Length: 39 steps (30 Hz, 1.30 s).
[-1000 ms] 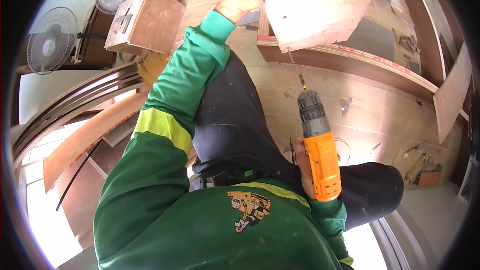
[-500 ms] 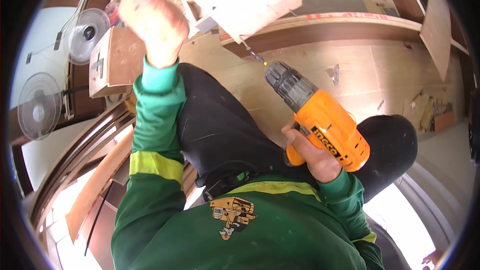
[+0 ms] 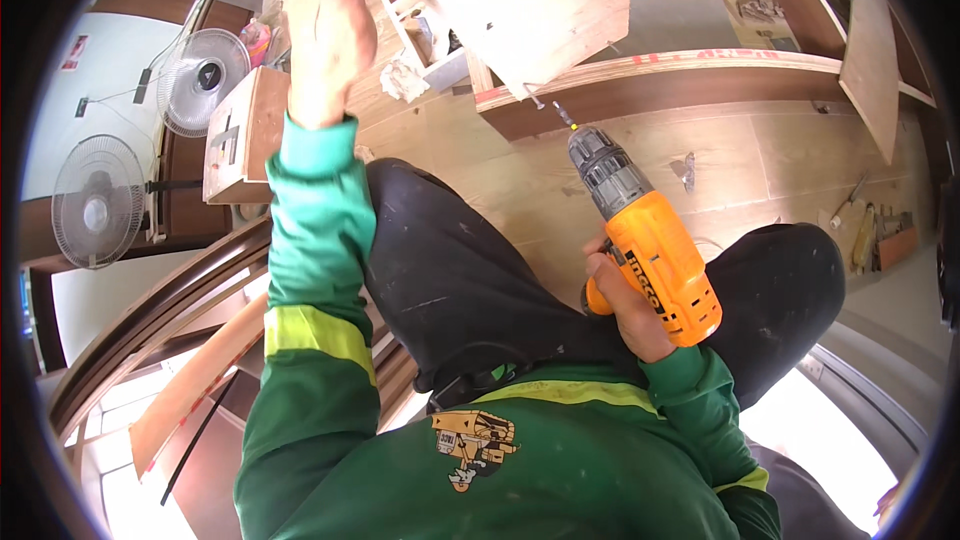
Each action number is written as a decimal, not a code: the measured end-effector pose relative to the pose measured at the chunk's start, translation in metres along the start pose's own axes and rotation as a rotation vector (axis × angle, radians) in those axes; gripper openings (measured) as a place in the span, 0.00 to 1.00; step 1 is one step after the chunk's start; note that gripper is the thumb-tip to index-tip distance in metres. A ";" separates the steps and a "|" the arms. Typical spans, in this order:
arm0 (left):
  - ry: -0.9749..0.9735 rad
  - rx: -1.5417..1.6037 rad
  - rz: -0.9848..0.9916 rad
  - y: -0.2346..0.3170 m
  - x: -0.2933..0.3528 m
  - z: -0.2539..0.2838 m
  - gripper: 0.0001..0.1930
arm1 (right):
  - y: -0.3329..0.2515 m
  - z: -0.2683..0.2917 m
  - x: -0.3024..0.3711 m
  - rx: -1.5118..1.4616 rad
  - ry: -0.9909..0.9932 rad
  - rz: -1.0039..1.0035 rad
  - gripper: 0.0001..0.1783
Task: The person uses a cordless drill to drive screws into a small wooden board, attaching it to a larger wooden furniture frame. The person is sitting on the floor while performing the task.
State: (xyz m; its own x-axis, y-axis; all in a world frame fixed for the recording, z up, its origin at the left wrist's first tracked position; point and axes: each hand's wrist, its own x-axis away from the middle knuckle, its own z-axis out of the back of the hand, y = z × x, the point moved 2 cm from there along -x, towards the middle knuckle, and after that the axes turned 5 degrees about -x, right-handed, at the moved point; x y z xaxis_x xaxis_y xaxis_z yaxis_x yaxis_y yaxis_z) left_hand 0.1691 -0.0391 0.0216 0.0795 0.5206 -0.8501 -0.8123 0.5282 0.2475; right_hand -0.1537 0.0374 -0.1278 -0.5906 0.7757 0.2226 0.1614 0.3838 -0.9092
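Note:
My right hand [image 3: 632, 305] is wrapped around the grip of an orange and black cordless drill [image 3: 655, 260]. Its short bit [image 3: 565, 115] points up and left. Just beside the bit tip, apart from it, a screw [image 3: 534, 96] sticks out at the near corner of a pale plywood panel [image 3: 550, 10]. My left hand [image 3: 333, 25] reaches far forward at the upper left, left of the panel. The top edge of the head view cuts off its fingers, so what they do is hidden.
A long plywood-edged board [image 3: 660, 65] stands beyond the drill. Left are a wooden box [image 3: 245, 135] and two fans [image 3: 203, 80]. A small box of scraps [image 3: 448, 70] lies past my knee. Tools [image 3: 870, 235] rest on the floor at right. Part of a hand [image 3: 886, 506] shows at the lower right rim.
The view has shifted, so the panel and fans appear farther right. The drill bit, which met the screw before, now stands slightly apart from it. My right hand still holds the drill.

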 end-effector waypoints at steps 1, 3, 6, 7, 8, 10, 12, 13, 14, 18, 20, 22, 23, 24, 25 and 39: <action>-0.149 0.024 0.040 -0.017 -0.004 0.008 0.37 | 0.001 0.000 -0.001 0.000 -0.005 0.030 0.09; -0.210 0.040 0.065 -0.046 -0.007 0.017 0.37 | 0.004 -0.002 -0.003 -0.014 -0.030 0.044 0.09; -0.238 -0.102 0.048 -0.059 -0.009 0.011 0.37 | 0.015 -0.004 -0.005 -0.054 -0.047 0.011 0.10; -0.253 -0.176 0.034 -0.063 -0.007 0.007 0.38 | 0.021 -0.003 -0.004 -0.068 -0.039 0.009 0.09; -0.229 -0.148 0.127 -0.075 0.000 0.008 0.37 | 0.026 -0.004 -0.002 -0.088 -0.047 0.003 0.09; -0.179 -0.084 0.310 -0.098 0.020 0.002 0.37 | 0.030 -0.005 -0.001 -0.087 -0.071 -0.002 0.10; -0.176 -0.084 0.330 -0.106 0.030 -0.001 0.37 | 0.033 -0.006 -0.001 -0.065 -0.076 0.023 0.10; -0.164 -0.062 0.302 -0.105 0.032 -0.009 0.37 | 0.035 -0.007 -0.002 -0.043 -0.070 0.046 0.11; -0.154 -0.034 0.276 -0.095 0.030 -0.018 0.37 | 0.036 -0.007 -0.001 -0.020 -0.059 0.068 0.11; -0.175 -0.081 0.327 -0.084 0.032 -0.027 0.40 | 0.033 -0.009 0.000 -0.049 -0.088 0.027 0.11; -0.147 -0.043 0.347 -0.086 0.033 -0.027 0.41 | 0.032 -0.005 0.001 -0.034 -0.097 0.045 0.12; -0.116 -0.004 0.371 -0.092 0.036 -0.028 0.43 | 0.033 -0.004 -0.001 -0.064 -0.106 0.029 0.11; -0.098 0.016 0.386 -0.096 0.038 -0.030 0.43 | 0.034 -0.004 -0.002 -0.074 -0.109 0.017 0.11; -0.080 0.035 0.401 -0.100 0.042 -0.031 0.44 | 0.034 -0.005 -0.002 -0.050 -0.103 0.034 0.11; -0.085 0.020 0.391 -0.100 0.041 -0.032 0.44 | 0.033 -0.005 -0.002 -0.030 -0.097 0.057 0.11; -0.120 -0.115 0.253 -0.085 0.032 -0.027 0.41 | 0.043 -0.002 -0.008 0.209 -0.080 0.158 0.09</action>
State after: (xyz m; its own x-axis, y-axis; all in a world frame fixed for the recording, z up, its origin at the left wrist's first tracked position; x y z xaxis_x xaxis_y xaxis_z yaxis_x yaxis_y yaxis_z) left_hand 0.2253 -0.0857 -0.0390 -0.0717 0.7052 -0.7053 -0.8746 0.2955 0.3843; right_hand -0.1409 0.0488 -0.1683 -0.6332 0.7723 0.0510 0.0949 0.1429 -0.9852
